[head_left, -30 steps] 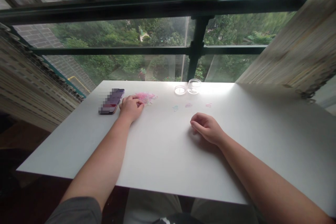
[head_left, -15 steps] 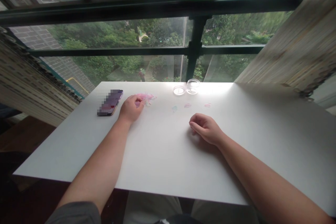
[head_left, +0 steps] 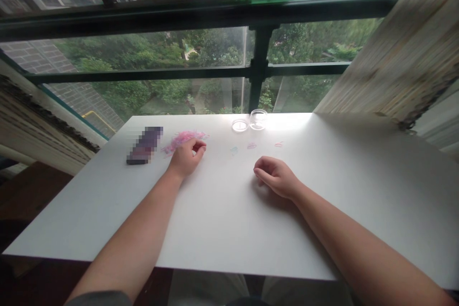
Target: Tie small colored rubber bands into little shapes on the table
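Left hand (head_left: 185, 158) shifting rightward along the pink pile (head_left: 182, 140)

The pile's long axis is running near-left to far-right on a white table (head_left: 215, 220) before a green-railed window (head_left: 161, 50). It is lying beyond the left thumb and forefinger, nearly meeting; the right hand (head_left: 277, 177) is curling loosely. Whether either is holding anything cannot be told.
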The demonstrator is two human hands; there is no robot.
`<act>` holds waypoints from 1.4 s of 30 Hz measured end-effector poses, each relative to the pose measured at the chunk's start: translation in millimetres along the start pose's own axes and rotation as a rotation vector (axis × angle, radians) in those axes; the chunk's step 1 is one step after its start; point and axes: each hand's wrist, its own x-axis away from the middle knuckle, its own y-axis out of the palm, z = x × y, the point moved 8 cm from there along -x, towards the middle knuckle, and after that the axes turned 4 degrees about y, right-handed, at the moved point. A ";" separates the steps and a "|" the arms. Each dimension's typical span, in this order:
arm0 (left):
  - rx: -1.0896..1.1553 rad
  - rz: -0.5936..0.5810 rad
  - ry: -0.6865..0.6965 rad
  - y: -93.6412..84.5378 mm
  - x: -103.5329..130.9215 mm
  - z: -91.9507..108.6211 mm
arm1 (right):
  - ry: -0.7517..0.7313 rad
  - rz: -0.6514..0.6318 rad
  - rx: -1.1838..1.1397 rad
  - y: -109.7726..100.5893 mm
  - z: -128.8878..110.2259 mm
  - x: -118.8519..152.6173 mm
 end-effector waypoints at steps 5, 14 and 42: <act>0.031 -0.047 0.005 9.1 2.6 9.9 | -0.007 -0.003 0.008 0.7 1.2 -0.8; 0.236 -0.125 -0.006 35.5 9.7 34.7 | -0.035 0.009 0.030 2.7 1.6 -4.3; 0.486 -0.398 0.020 81.2 31.4 85.4 | -0.142 0.110 0.160 0.5 -11.3 -1.8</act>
